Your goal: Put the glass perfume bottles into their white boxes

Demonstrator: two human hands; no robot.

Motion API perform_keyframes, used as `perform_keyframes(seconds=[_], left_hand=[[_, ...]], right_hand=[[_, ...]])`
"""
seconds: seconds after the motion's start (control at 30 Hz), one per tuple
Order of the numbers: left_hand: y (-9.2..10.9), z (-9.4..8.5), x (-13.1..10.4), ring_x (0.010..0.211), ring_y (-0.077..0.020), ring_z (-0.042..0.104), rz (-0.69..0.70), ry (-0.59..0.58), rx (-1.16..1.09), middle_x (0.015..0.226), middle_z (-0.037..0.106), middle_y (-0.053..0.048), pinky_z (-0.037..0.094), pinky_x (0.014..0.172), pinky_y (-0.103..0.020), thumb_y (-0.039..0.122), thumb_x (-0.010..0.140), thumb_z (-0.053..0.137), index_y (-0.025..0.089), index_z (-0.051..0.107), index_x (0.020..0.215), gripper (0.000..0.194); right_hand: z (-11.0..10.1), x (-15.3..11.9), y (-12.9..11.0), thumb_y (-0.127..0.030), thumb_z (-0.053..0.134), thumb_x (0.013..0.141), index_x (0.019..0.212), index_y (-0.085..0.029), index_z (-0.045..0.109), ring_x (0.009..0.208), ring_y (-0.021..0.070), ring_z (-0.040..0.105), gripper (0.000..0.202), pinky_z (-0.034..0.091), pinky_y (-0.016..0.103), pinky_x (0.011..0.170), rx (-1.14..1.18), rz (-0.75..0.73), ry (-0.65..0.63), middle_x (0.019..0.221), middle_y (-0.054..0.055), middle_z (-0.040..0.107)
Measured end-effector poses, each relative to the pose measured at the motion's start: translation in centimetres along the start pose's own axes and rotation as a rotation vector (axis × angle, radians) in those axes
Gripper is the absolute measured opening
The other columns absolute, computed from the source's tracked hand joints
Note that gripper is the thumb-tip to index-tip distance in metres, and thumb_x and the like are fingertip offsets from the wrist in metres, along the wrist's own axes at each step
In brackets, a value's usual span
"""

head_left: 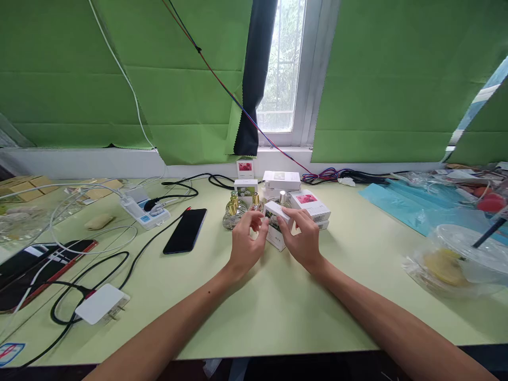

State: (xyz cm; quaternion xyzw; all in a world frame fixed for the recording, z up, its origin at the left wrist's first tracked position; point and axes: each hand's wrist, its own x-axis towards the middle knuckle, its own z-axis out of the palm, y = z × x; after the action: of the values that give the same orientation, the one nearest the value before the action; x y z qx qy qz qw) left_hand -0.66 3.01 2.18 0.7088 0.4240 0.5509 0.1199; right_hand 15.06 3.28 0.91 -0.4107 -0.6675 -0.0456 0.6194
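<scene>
Charger (101, 304) lies near the front edge of the counter (278, 317), left side; a lidded cup (462, 259) stands at the right. Farther in, the left hand (257, 223) and right hand (286, 218) grasp a tilted white box (277, 233) between their fingers, right of a phone (185, 230). Glass bottles (234, 214) and more boxes (311, 205) sit just beyond, before the window (280, 66).

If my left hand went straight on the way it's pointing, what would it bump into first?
Probably the white flower-picture box, right by your left hand's fingers. A gold-capped bottle looks close beyond them too, and one view makes the depth hard to judge.
</scene>
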Motion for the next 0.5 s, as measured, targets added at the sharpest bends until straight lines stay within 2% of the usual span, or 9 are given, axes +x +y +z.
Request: perform_keyframes(seconds=[0.1, 0.17, 0.3, 0.4, 0.5], left_hand=[[0.3, -0.1, -0.3, 0.06, -0.0108, 0.051, -0.004, -0.153, -0.059, 0.066, 0.059, 0.002, 0.042, 0.062, -0.025, 0.035, 0.099, 0.052, 0.018, 0.059, 0.076, 0.03], [0.3, 0.1, -0.6, 0.055, -0.0096, 0.042, 0.035, -0.234, -0.052, 0.059, 0.051, 0.004, 0.036, 0.057, -0.025, 0.035, 0.1, 0.051, 0.018, 0.055, 0.068, 0.037], [0.1, 0.4, -1.1, 0.051, -0.009, 0.03, 0.101, -0.373, -0.024, 0.053, 0.034, 0.006, 0.027, 0.052, -0.025, 0.032, 0.1, 0.049, 0.018, 0.042, 0.06, 0.043], [-0.2, 0.4, -1.0, 0.053, -0.0091, 0.035, 0.125, -0.376, 0.027, 0.056, 0.039, 0.005, 0.031, 0.054, -0.024, 0.029, 0.099, 0.05, 0.018, 0.046, 0.063, 0.038], [-0.5, 0.2, -0.5, 0.058, -0.0092, 0.047, 0.086, -0.277, 0.1, 0.076, 0.053, 0.002, 0.04, 0.06, -0.024, 0.026, 0.097, 0.053, 0.018, 0.06, 0.079, 0.021]], right_hand=[[0.0, 0.0, 0.2, -0.028, 0.063, 0.095, 0.107, -0.021, 0.071, 0.089, 0.0238, 0.068, 0.015, 0.056, 0.038, 0.079, -0.062, -0.049, 0.025, 0.094, 0.008, 0.077], [0.0, 0.1, 0.4, -0.027, 0.063, 0.095, 0.104, -0.021, 0.07, 0.087, 0.0236, 0.067, 0.013, 0.056, 0.038, 0.079, -0.096, -0.064, 0.042, 0.094, 0.008, 0.077], [0.0, 0.3, 0.9, -0.027, 0.063, 0.095, 0.101, -0.021, 0.069, 0.078, 0.0214, 0.068, 0.01, 0.054, 0.035, 0.073, -0.165, -0.066, 0.069, 0.082, 0.005, 0.075], [0.1, 0.4, 1.1, -0.028, 0.064, 0.095, 0.1, -0.019, 0.069, 0.061, 0.0158, 0.063, 0.011, 0.05, 0.028, 0.061, -0.174, -0.054, 0.077, 0.076, 0.003, 0.073], [0.1, 0.3, 1.1, -0.03, 0.063, 0.096, 0.101, -0.019, 0.069, 0.052, 0.0113, 0.058, 0.013, 0.046, 0.025, 0.054, -0.148, -0.039, 0.067, 0.08, 0.003, 0.074]])
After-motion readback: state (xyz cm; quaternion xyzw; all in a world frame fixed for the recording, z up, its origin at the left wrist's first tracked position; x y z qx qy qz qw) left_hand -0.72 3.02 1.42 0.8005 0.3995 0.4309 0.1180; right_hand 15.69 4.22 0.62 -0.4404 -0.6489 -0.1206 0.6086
